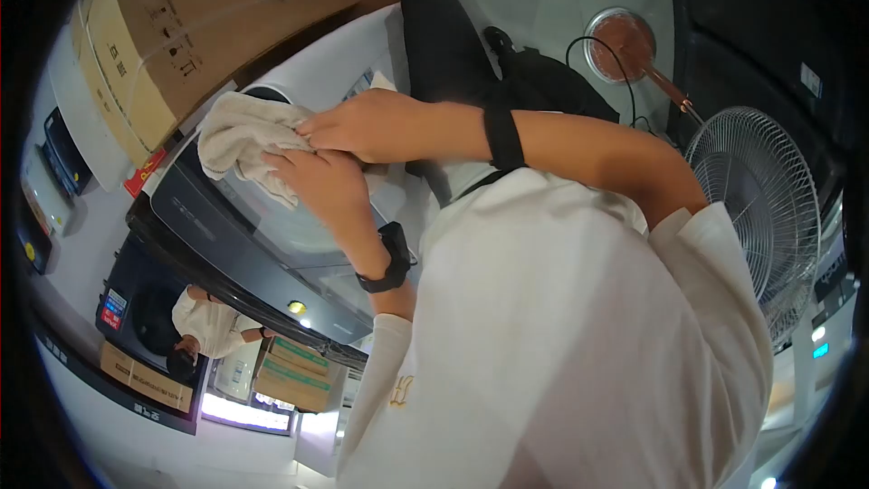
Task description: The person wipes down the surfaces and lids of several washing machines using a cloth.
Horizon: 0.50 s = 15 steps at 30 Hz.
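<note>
A beige cloth [243, 134] lies bunched on the top of a grey and white washing machine [237, 237], near its far end. My right hand [369, 123], with a black band further up the forearm, has its fingers closed on the cloth's near edge. Just below it, my left hand [322, 183], a black watch on its wrist, also grips and presses the cloth. The two hands touch or nearly touch each other. Part of the lid is hidden beneath the cloth and hands.
A large cardboard box [217, 14] stands beyond the machine. To my right is a wire-caged fan [751, 208] with a round copper-coloured base [620, 47] and a cable. A person in a light shirt [215, 321], perhaps a reflection, shows at lower left.
</note>
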Tool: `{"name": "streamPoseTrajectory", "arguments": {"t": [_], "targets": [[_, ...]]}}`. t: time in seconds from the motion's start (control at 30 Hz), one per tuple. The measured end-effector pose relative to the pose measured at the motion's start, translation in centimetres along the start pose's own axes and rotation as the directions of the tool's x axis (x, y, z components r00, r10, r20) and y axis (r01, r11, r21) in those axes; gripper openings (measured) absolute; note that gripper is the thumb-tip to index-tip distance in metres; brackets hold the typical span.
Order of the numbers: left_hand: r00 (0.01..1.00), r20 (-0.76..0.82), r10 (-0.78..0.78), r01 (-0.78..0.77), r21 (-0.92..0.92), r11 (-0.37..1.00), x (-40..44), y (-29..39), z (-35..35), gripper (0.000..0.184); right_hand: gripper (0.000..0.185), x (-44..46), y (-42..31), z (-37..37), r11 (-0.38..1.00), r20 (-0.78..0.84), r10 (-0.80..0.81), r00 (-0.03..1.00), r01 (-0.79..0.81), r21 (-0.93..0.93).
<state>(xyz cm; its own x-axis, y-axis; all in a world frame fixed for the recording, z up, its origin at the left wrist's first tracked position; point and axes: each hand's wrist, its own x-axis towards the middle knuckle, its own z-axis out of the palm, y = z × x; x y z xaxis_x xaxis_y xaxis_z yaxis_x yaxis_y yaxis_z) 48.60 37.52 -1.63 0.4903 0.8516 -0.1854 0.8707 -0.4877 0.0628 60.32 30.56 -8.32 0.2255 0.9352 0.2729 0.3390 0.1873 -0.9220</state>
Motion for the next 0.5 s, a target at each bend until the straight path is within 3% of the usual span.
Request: {"name": "streamPoseTrajectory", "arguments": {"t": [0.1,0.23,0.33,0.43,0.5], "targets": [[0.999,0.026,0.019,-0.019,-0.007,1.0,2.7,0.3,-0.2,0.07,0.02,2.2,1.1,-0.1,0.996,-0.149,-0.091,0.985,0.09,-0.013],[0.994,0.032,-0.106,0.107,-0.049,0.993,5.1,1.3,-1.1,0.071,0.019,4.6,1.5,-1.8,0.998,-0.026,-0.049,0.998,0.048,-0.029],[0.998,-0.058,-0.011,0.008,-0.058,0.998,7.6,0.9,-0.4,0.075,0.019,7.3,3.0,-3.9,0.999,-0.015,-0.011,1.0,0.011,-0.03],[0.995,-0.102,0.003,0.011,0.13,0.991,9.9,2.4,-0.8,0.061,0.018,9.7,4.4,-5.1,0.995,0.125,0.1,0.987,-0.095,-0.04],[0.996,0.044,0.076,-0.079,0.081,0.994,12.3,2.1,-0.9,0.043,0.017,11.0,6.6,-5.6,0.977,0.286,0.21,0.935,-0.19,-0.095]]}}
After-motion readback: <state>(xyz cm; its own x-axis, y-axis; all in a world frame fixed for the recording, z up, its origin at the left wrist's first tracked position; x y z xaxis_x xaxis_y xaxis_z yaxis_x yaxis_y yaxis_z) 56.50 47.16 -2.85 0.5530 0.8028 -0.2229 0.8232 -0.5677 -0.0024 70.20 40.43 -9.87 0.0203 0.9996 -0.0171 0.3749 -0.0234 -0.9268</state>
